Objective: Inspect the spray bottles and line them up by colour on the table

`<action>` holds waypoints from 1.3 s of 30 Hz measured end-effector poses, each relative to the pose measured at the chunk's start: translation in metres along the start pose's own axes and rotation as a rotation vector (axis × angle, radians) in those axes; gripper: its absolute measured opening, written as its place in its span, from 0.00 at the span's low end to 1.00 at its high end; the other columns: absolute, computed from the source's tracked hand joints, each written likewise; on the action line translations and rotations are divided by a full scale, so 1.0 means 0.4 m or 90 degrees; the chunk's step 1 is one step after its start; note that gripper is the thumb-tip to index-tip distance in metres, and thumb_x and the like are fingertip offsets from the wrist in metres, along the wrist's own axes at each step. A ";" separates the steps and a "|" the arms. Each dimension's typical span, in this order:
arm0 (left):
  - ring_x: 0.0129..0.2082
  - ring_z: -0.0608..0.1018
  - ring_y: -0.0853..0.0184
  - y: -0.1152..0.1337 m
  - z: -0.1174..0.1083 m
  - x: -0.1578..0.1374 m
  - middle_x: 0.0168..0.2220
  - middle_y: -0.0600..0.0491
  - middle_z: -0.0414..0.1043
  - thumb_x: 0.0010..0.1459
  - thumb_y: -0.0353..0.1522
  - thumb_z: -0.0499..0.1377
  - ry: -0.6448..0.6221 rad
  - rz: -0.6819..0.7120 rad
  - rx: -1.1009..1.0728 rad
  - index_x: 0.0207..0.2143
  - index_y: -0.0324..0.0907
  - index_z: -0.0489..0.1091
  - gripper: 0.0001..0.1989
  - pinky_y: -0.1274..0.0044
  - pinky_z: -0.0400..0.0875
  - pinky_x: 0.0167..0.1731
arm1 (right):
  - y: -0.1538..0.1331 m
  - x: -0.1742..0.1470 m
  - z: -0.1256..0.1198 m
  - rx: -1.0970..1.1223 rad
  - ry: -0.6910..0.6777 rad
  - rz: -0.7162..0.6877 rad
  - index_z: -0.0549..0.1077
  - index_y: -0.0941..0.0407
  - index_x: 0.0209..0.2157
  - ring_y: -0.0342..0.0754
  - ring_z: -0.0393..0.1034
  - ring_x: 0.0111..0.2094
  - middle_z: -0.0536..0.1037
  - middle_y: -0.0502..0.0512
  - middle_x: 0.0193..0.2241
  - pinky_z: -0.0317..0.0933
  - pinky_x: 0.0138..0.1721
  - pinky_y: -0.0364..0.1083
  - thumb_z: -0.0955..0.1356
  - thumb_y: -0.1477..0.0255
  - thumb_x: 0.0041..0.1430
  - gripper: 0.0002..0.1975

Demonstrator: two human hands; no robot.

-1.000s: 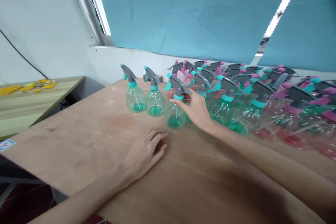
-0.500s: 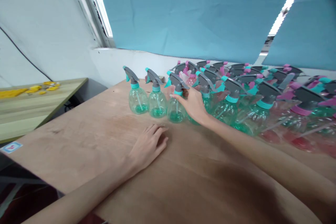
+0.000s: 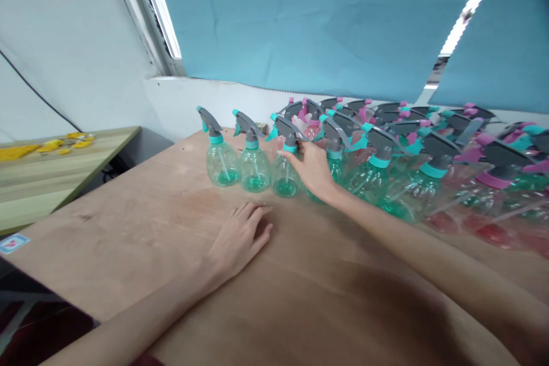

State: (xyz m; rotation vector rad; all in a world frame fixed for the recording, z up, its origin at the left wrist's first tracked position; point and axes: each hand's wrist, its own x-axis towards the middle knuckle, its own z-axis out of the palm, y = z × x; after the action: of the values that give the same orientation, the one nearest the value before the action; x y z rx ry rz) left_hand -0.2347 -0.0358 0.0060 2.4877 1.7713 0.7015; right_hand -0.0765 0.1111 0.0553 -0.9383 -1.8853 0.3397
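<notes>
My right hand (image 3: 314,170) grips a green spray bottle (image 3: 285,174) by its neck, thumb at the turquoise collar; the bottle stands upright on the wooden table (image 3: 171,229). To its left stand two more green spray bottles, one in the middle (image 3: 254,168) and one at the end (image 3: 222,163), each with a grey trigger head and a little green at the base. Palm down on the tabletop rests my left hand (image 3: 240,234), fingers loosely spread, holding nothing, a short way in front of the bottles. Behind my right hand, another green spray bottle (image 3: 335,160) is partly hidden.
Many spray bottles, with turquoise or pink parts, crowd the right side, among them a pink one (image 3: 489,200). A second table (image 3: 51,183) at left carries yellow pieces (image 3: 54,144). A blue blind (image 3: 300,23) hangs behind. A sticker (image 3: 14,243) marks the table's left edge.
The bottle in my right hand has shifted very slightly back towards the wall. The view has drifted a little; my left hand stays resting on the table.
</notes>
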 end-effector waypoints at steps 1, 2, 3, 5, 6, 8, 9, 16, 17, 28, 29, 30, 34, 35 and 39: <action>0.48 0.72 0.56 0.000 -0.002 0.001 0.47 0.46 0.69 0.64 0.33 0.50 0.003 -0.007 0.005 0.48 0.42 0.65 0.12 0.62 0.66 0.49 | -0.003 -0.001 -0.002 -0.005 -0.004 0.003 0.73 0.62 0.40 0.56 0.73 0.38 0.79 0.65 0.37 0.62 0.40 0.52 0.68 0.67 0.58 0.13; 0.48 0.72 0.56 -0.001 -0.004 0.003 0.47 0.46 0.69 0.64 0.33 0.50 0.007 -0.013 0.011 0.47 0.41 0.65 0.12 0.62 0.66 0.49 | -0.006 -0.002 -0.004 -0.010 -0.007 0.005 0.73 0.62 0.41 0.57 0.73 0.39 0.79 0.66 0.38 0.62 0.41 0.52 0.68 0.68 0.57 0.13; 0.48 0.72 0.56 -0.002 -0.006 0.005 0.47 0.46 0.69 0.64 0.33 0.50 0.009 -0.018 0.016 0.47 0.41 0.65 0.11 0.62 0.66 0.48 | -0.010 -0.004 -0.006 -0.016 -0.010 0.008 0.73 0.63 0.42 0.58 0.73 0.41 0.79 0.66 0.38 0.62 0.42 0.53 0.68 0.70 0.57 0.13; 0.48 0.71 0.57 -0.006 -0.008 0.011 0.47 0.47 0.69 0.64 0.33 0.50 0.011 -0.021 0.026 0.47 0.42 0.65 0.11 0.63 0.66 0.48 | -0.017 -0.009 -0.011 -0.024 -0.016 0.013 0.72 0.63 0.45 0.59 0.73 0.43 0.79 0.67 0.41 0.62 0.44 0.55 0.68 0.71 0.56 0.15; 0.49 0.71 0.57 -0.010 -0.007 0.015 0.47 0.47 0.69 0.64 0.33 0.50 0.010 -0.020 0.032 0.47 0.42 0.65 0.11 0.63 0.66 0.49 | -0.021 -0.012 -0.013 -0.027 -0.019 0.015 0.71 0.63 0.46 0.60 0.72 0.45 0.78 0.68 0.42 0.62 0.45 0.55 0.69 0.72 0.56 0.16; 0.50 0.70 0.56 -0.019 -0.004 0.023 0.49 0.46 0.68 0.64 0.33 0.50 0.010 -0.018 0.044 0.48 0.42 0.64 0.12 0.62 0.64 0.50 | -0.028 -0.017 -0.017 -0.030 -0.027 0.018 0.70 0.63 0.48 0.60 0.71 0.47 0.77 0.68 0.44 0.62 0.46 0.55 0.69 0.72 0.55 0.19; 0.51 0.70 0.56 -0.025 0.000 0.029 0.50 0.45 0.67 0.64 0.33 0.50 0.010 -0.018 0.051 0.48 0.41 0.64 0.12 0.62 0.63 0.51 | -0.030 -0.019 -0.019 -0.030 -0.031 0.019 0.69 0.63 0.49 0.60 0.71 0.47 0.77 0.68 0.45 0.62 0.47 0.55 0.69 0.72 0.55 0.20; 0.50 0.69 0.52 -0.056 0.017 0.054 0.50 0.42 0.66 0.64 0.35 0.51 0.020 -0.029 0.085 0.47 0.39 0.64 0.12 0.59 0.63 0.49 | -0.040 -0.056 -0.052 -0.020 -0.073 0.011 0.63 0.63 0.56 0.58 0.67 0.54 0.72 0.69 0.53 0.60 0.53 0.56 0.69 0.73 0.55 0.27; 0.50 0.69 0.52 -0.057 0.017 0.053 0.50 0.43 0.66 0.64 0.35 0.51 0.019 -0.027 0.084 0.48 0.39 0.64 0.13 0.60 0.63 0.49 | -0.042 -0.068 -0.065 -0.020 -0.079 0.006 0.63 0.63 0.56 0.57 0.66 0.55 0.70 0.69 0.54 0.60 0.54 0.56 0.69 0.73 0.55 0.27; 0.49 0.70 0.54 -0.029 0.004 0.046 0.49 0.46 0.67 0.65 0.34 0.49 0.015 0.000 0.036 0.48 0.41 0.65 0.12 0.61 0.64 0.49 | -0.057 -0.073 -0.313 -0.269 0.057 -0.065 0.75 0.53 0.39 0.50 0.72 0.27 0.80 0.54 0.36 0.61 0.32 0.51 0.67 0.65 0.59 0.09; 0.50 0.70 0.55 -0.022 0.003 0.045 0.49 0.46 0.67 0.65 0.34 0.49 0.015 0.004 0.029 0.48 0.41 0.65 0.12 0.61 0.64 0.49 | -0.056 -0.053 -0.319 -0.302 0.062 -0.047 0.75 0.54 0.41 0.52 0.73 0.28 0.81 0.55 0.37 0.61 0.32 0.52 0.67 0.64 0.58 0.11; 0.50 0.70 0.55 -0.013 0.003 0.043 0.49 0.46 0.67 0.65 0.34 0.49 0.013 0.008 0.022 0.48 0.42 0.65 0.12 0.61 0.64 0.49 | -0.053 -0.032 -0.320 -0.324 0.054 -0.032 0.74 0.54 0.42 0.56 0.73 0.31 0.81 0.56 0.38 0.61 0.32 0.53 0.67 0.63 0.58 0.13; 0.50 0.70 0.57 0.027 0.005 0.031 0.49 0.47 0.67 0.65 0.34 0.49 0.005 0.020 -0.003 0.50 0.44 0.64 0.12 0.63 0.64 0.49 | -0.033 0.029 -0.281 -0.391 -0.015 0.046 0.73 0.59 0.46 0.63 0.74 0.35 0.80 0.62 0.32 0.62 0.32 0.55 0.67 0.58 0.56 0.22; 0.50 0.70 0.57 0.038 0.005 0.026 0.50 0.48 0.67 0.65 0.33 0.49 0.002 0.022 -0.009 0.50 0.44 0.64 0.12 0.63 0.64 0.50 | -0.028 0.037 -0.267 -0.399 -0.019 0.049 0.73 0.60 0.46 0.64 0.73 0.34 0.80 0.64 0.31 0.62 0.31 0.56 0.67 0.58 0.56 0.23; 0.50 0.72 0.59 0.081 0.003 0.009 0.49 0.50 0.68 0.65 0.33 0.49 -0.012 0.032 -0.030 0.48 0.45 0.64 0.11 0.65 0.66 0.50 | -0.014 0.051 -0.229 -0.431 -0.030 0.037 0.74 0.61 0.43 0.61 0.73 0.32 0.78 0.66 0.29 0.61 0.29 0.53 0.68 0.63 0.56 0.18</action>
State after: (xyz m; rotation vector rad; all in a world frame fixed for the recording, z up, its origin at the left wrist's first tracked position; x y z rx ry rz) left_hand -0.2044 -0.0438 0.0147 2.5082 1.6718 0.7122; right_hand -0.0055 0.1080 0.1170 -1.4357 -2.0543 -0.2720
